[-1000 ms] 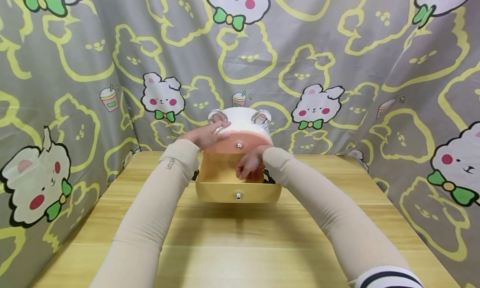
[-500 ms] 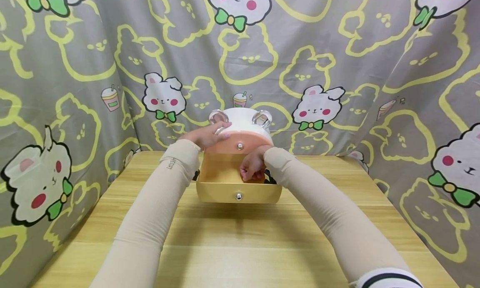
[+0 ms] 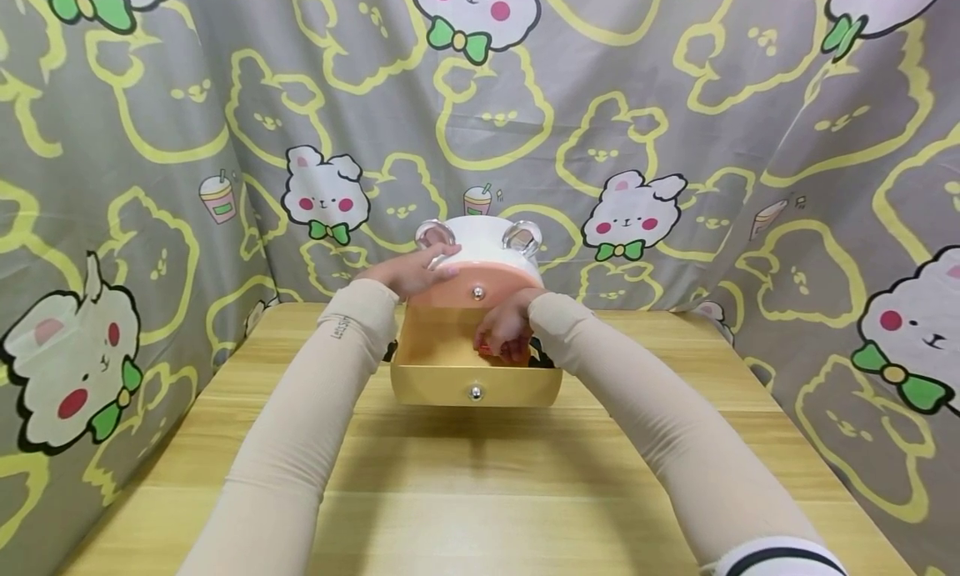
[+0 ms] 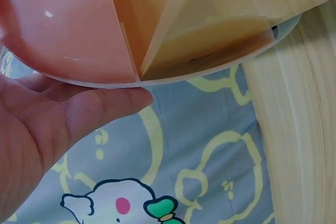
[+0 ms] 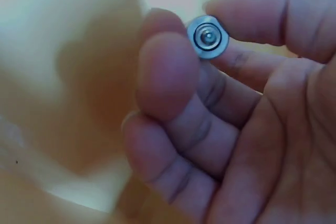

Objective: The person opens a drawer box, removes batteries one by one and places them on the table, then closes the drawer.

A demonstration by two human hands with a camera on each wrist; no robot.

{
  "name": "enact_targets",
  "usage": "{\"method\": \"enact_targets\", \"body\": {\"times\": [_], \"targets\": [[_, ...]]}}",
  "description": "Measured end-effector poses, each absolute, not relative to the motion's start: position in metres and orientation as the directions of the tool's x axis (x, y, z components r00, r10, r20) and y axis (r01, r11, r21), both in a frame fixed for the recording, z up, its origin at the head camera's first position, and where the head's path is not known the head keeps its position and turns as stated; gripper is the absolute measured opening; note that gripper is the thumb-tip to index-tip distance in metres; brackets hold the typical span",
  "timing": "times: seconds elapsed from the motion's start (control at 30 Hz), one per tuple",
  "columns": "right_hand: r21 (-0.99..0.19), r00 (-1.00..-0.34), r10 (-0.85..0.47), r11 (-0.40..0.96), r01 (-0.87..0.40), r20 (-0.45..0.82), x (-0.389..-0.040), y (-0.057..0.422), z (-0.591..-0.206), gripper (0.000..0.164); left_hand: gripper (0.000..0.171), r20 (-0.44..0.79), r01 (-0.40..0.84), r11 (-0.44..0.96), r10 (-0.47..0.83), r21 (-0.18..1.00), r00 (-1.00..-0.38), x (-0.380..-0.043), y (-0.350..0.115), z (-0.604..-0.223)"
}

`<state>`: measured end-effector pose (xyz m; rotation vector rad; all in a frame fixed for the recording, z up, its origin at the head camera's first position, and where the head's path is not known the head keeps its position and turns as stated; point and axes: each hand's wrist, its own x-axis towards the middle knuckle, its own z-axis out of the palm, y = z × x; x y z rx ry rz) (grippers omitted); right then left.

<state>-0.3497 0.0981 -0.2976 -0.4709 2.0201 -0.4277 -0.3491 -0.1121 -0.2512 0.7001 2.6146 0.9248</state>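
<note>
A drawer box with a white shell (image 3: 480, 232) and clear round ears stands at the table's far middle. Its pink upper drawer (image 3: 465, 282) is closed; the yellow lower drawer (image 3: 435, 383) is pulled out. My left hand (image 3: 403, 273) rests against the box's upper left side, by the left ear. In the left wrist view the thumb (image 4: 110, 106) lies straight along the white rim. My right hand (image 3: 510, 322) reaches into the yellow drawer and pinches a small battery (image 5: 208, 37) between thumb and fingers. Seen end-on in the right wrist view, it shows a silver ring and central nub; red shows at the fingertips in the head view.
The box stands on a wooden table (image 3: 472, 493). Grey curtains (image 3: 660, 126) with cartoon prints hang close behind and at both sides. The pink drawer front overhangs the yellow drawer's back.
My right hand has shifted slightly inside the yellow drawer, its fingers have spread a little, and something red now shows at its fingertips. The left hand and the box stay in place.
</note>
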Motion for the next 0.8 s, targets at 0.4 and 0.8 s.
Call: {"method": "enact_targets", "body": {"times": [0.4, 0.8], "targets": [[-0.533, -0.367, -0.566, 0.823, -0.198, -0.738, -0.349, 0.098, -0.284, 0.047, 0.062, -0.099, 0.344, 0.673, 0.528, 0.654, -0.844, -0.347, -0.111, -0.25], [-0.564, -0.426, -0.568, 0.812, -0.15, -0.704, -0.349, 0.097, -0.272, 0.051, 0.062, -0.089, 0.354, 0.657, 0.542, 0.666, -0.836, -0.347, -0.112, -0.25]]}}
